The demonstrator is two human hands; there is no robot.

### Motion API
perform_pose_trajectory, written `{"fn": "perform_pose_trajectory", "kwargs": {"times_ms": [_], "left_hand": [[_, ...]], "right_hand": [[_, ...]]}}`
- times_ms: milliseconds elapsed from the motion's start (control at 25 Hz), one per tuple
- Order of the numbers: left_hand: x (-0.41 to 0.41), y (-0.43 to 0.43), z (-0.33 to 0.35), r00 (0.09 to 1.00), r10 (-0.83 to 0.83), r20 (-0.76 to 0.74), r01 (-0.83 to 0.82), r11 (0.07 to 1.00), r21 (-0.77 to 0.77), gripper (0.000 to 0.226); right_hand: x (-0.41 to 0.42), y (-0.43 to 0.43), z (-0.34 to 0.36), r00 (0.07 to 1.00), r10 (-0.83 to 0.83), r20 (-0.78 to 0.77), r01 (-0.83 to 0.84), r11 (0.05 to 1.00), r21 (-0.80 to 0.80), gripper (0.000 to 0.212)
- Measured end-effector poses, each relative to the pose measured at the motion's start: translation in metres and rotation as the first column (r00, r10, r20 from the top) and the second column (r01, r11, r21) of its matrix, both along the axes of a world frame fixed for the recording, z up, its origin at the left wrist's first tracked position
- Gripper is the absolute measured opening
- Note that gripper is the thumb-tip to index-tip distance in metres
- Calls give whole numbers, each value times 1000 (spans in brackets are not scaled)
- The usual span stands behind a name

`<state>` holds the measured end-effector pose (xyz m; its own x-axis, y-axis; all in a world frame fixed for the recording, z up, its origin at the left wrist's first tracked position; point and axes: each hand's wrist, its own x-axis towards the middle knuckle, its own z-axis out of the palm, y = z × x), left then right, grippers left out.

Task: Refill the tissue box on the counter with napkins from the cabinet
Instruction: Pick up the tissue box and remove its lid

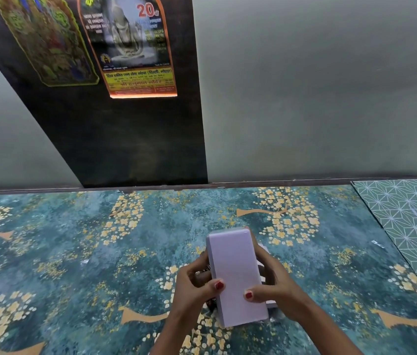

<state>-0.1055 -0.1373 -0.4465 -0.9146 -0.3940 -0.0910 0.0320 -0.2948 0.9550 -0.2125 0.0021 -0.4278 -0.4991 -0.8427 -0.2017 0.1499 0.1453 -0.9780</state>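
Note:
A pale lilac stack of napkins (235, 275) stands as a long block over the counter, held between both hands. My left hand (194, 285) grips its left side, thumb on top near the close end. My right hand (271, 285) grips the right side, thumb also on top. Under and behind the stack, bits of a box (264, 271) show between my fingers; most of the tissue box is hidden by the napkins and hands.
The counter (99, 252) has a teal cover with yellow blossom print. A green geometric-patterned mat (412, 221) lies at the right. A grey wall and a dark panel (125, 139) with two posters rise directly behind the counter's back edge.

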Motion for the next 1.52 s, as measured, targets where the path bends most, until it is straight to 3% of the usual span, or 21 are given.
{"fn": "perform_pose_trajectory", "kwargs": {"times_ms": [360, 480, 600, 640, 680, 760, 840, 920, 1080, 1120, 1160, 1200, 1240, 1280, 1320, 1360, 1400, 1440, 1520], "left_hand": [[1, -1, -7, 989, 116, -95, -114, 993, 28, 95], [8, -7, -15, 977, 201, -66, -188, 968, 165, 72], [12, -9, -16, 974, 224, 25, -224, 952, 207, 110], [11, -11, -14, 980, 197, -10, -188, 946, 264, 110], [5, -13, -5, 983, 101, -156, -39, 933, 357, 95], [4, -30, -6, 894, 152, -420, 81, 869, 487, 51], [9, -57, -18, 950, 266, -165, -116, 790, 603, 62], [20, -81, -37, 948, 314, 43, -272, 736, 620, 69], [32, -102, -64, 804, 432, 408, -584, 702, 408, 37], [32, -102, -68, 724, 483, 492, -657, 701, 278, 34], [31, -98, -71, 630, 535, 564, -681, 729, 70, 35], [29, -92, -68, 496, 630, 597, -652, 725, -222, 36], [25, -84, -63, 388, 739, 551, -542, 667, -511, 39], [17, -74, -54, 371, 838, 400, -445, 538, -715, 42], [11, -60, -44, 476, 845, 242, -381, 447, -810, 41], [3, -41, -32, 627, 758, 179, -355, 483, -800, 35], [-6, -21, -26, 761, 615, 208, -291, 610, -737, 26], [-13, -4, -24, 845, 428, 320, -133, 748, -650, 20], [-29, 23, -35, 840, 207, 501, 125, 825, -551, 19]], "right_hand": [[-13, -11, 2, 982, 160, -101, -165, 986, -38, 109], [-17, -2, -1, 990, 135, 33, -132, 987, -96, 98], [-16, 6, 8, 985, 138, 102, -119, 977, -179, 78], [-15, 6, 13, 981, 120, 153, -87, 975, -205, 77], [-17, 7, 12, 966, 103, 236, -42, 967, -250, 74], [-33, 15, -5, 879, 54, 474, 140, 920, -365, 63], [-53, 25, -22, 808, -3, 589, 290, 872, -394, 50], [-76, 54, -47, 740, -228, 632, 472, 846, -247, 55], [-104, 92, -84, 768, -140, 624, 367, 896, -251, 60], [-108, 106, -87, 782, -318, 535, 481, 855, -195, 61], [-110, 116, -86, 737, -506, 447, 615, 777, -133, 61], [-107, 116, -87, 667, -698, 259, 728, 686, -25, 57], [-101, 115, -90, 665, -745, 45, 736, 665, 129, 48], [-98, 118, -97, 632, -760, -151, 768, 588, 255, 37], [-93, 118, -93, 524, -722, -452, 851, 428, 303, 38], [-89, 110, -90, 357, -692, -627, 934, 258, 247, 42], [-80, 100, -81, 272, -666, -695, 956, 269, 116, 42], [-70, 90, -74, 222, -596, -772, 934, 357, -7, 39], [-47, 66, -66, 280, -478, -832, 785, 613, -88, 33]]}}
